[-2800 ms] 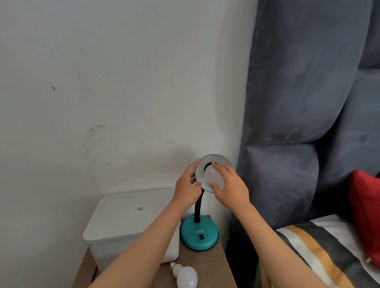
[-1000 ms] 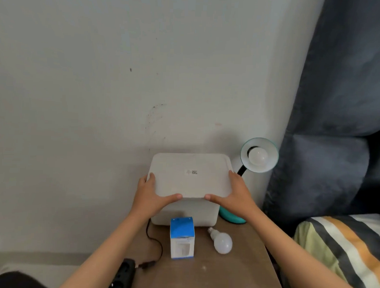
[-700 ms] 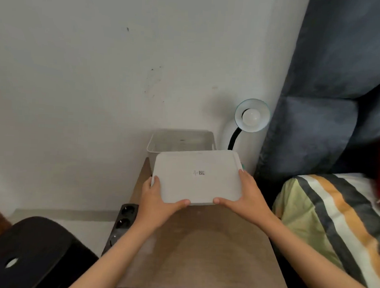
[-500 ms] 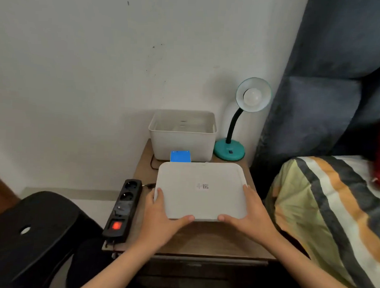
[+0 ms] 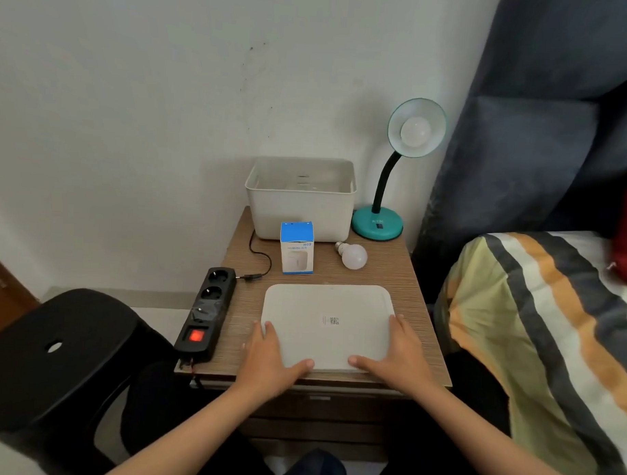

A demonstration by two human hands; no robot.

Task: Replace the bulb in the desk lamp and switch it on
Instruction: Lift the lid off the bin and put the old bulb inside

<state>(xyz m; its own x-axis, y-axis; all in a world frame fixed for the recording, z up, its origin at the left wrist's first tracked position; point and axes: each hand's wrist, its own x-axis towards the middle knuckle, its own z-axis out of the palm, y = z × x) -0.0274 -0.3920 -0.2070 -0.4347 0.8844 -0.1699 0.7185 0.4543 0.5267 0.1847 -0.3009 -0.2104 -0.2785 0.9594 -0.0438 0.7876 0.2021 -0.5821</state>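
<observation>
Both hands, left (image 5: 269,356) and right (image 5: 400,350), grip the near corners of the flat white plastic lid (image 5: 326,325) lying at the wooden counter's (image 5: 406,286) front edge, thumbs on top; loose white bulb (image 5: 353,255) lies mid-counter, teal gooseneck desk lamp (image 5: 378,223) at the back right corner.

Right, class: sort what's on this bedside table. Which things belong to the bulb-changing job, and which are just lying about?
Job:
- desk lamp
- fitted bulb
- loose bulb
- power strip
- unplugged plug

Lying about:
- white bin
- lid, under both hands
- blue box
</observation>
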